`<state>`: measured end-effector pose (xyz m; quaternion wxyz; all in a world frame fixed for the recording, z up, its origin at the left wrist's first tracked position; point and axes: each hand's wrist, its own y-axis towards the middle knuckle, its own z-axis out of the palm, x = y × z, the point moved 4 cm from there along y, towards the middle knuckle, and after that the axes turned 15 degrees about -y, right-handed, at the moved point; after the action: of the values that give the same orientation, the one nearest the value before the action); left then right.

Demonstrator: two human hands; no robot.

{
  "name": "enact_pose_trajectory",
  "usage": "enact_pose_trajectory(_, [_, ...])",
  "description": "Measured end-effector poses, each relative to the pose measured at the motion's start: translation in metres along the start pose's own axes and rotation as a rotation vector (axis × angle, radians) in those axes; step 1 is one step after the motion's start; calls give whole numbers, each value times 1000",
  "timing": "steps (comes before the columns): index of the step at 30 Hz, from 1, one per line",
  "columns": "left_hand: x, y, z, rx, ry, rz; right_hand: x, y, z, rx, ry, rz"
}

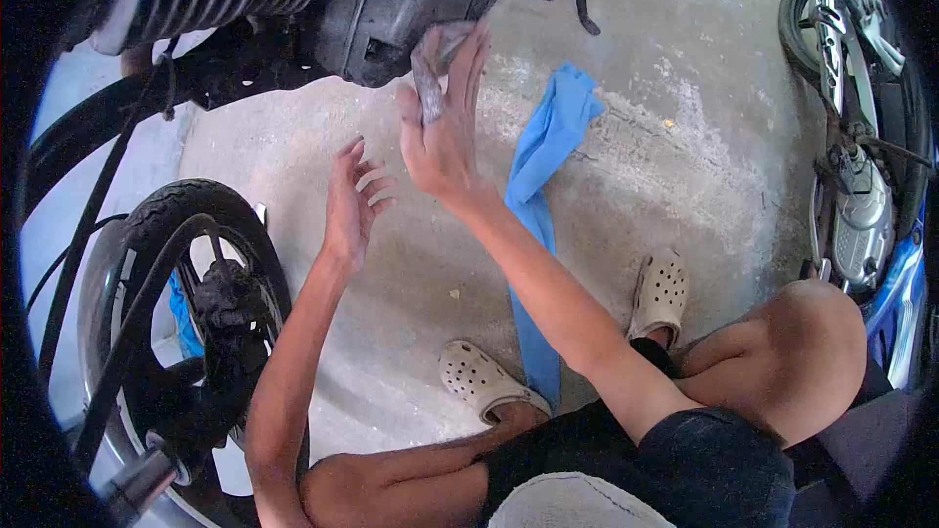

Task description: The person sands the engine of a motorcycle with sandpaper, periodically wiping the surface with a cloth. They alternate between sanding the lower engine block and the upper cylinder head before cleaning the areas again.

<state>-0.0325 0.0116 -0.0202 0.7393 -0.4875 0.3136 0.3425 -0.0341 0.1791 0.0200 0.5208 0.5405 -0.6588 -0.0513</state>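
Observation:
My right hand [448, 142] is raised at the lower edge of the motorcycle engine [406, 15], with a crumpled grey rag [427, 83] between thumb and fingers. The rag and fingertips are a little blurred and overlap the dark, grimy engine cover in this view. Below and to the left, my left hand [350, 200] hangs over the concrete floor, fingers apart and slightly curled, holding nothing. Between it and the engine there is a gap of bare floor.
A long blue cloth [548, 137] lies on the floor right of my right forearm. At left stands a wheel [205, 205] with a black tyre. Another motorcycle [861, 196] is at the right edge. My feet wear beige clogs [479, 376].

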Motion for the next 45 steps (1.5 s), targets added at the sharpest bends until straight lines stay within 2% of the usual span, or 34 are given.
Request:
enact_pose_trajectory(2, [3, -2, 0, -39, -22, -20, 12, 21, -19, -143, 34, 19])
enact_pose_trajectory(3, [9, 10, -14, -50, -20, -19, 6, 13, -3, -138, 44, 22])
enact_pose_trajectory(5, [14, 11, -14, -69, -52, -52, 1, 5, -5, -20, -115, 61])
enact_pose_trajectory(6, [9, 15, -10, -55, -50, -31, -5, -1, -1, -41, -115, 47])
enact_pose_trajectory(8, [10, 16, -8, -83, -52, -46, -21, -27, 16, 106, -231, 57])
enact_pose_trajectory(9, [5, 19, -4, -74, -49, -40, -17, -23, 18, 95, -234, 56])
enact_pose_trajectory(11, [2, 15, 3, -34, 18, 20, -10, -26, 20, 46, -89, 91])
enact_pose_trajectory(15, [6, 11, 2, -19, 4, 17, -1, -26, 9, 30, -134, 143])
enact_pose_trajectory(17, [8, 10, 2, -10, 10, -33, -8, -32, -7, -115, 296, 291])
enact_pose_trajectory(18, [6, 11, 4, -9, 4, -26, -11, -38, -14, -177, 210, 418])
enact_pose_trajectory(22, [4, 9, 13, -9, 60, -33, -4, 11, -48, -123, 289, 384])
enact_pose_trajectory(24, [4, 6, 16, -7, 80, -28, 1, 42, -50, -296, 214, -8])
enact_pose_trajectory(28, [4, 4, 26, 31, 114, -45, -3, 42, -42, -241, 334, 41])
enact_pose_trajectory(30, [3, 0, 26, 29, 124, -48, -10, 30, -34, -266, 215, -107])
enact_pose_trajectory(31, [3, 0, 28, 36, 122, -42, -14, 24, -31, -270, 219, -112])
enact_pose_trajectory(33, [0, -2, 30, 40, 126, -33, -24, 17, -21, -147, 308, 51])
enact_pose_trajectory(36, [3, -5, 27, 17, 161, -45, 7, 46, -44, -265, 167, -71])
enact_pose_trajectory(39, [-6, -2, 24, 17, 122, 9, -1, 26, -28, -241, 116, -69])
enact_pose_trajectory(41, [0, 0, 20, 12, 90, -32, -11, 17, -20, -274, 131, -32])
enact_pose_trajectory(43, [-3, 1, 23, 19, 110, -26, -17, 20, -19, -149, 274, 88])
enact_pose_trajectory(45, [3, -4, 19, -7, 115, -52, -12, 26, -22, -188, 259, 63])
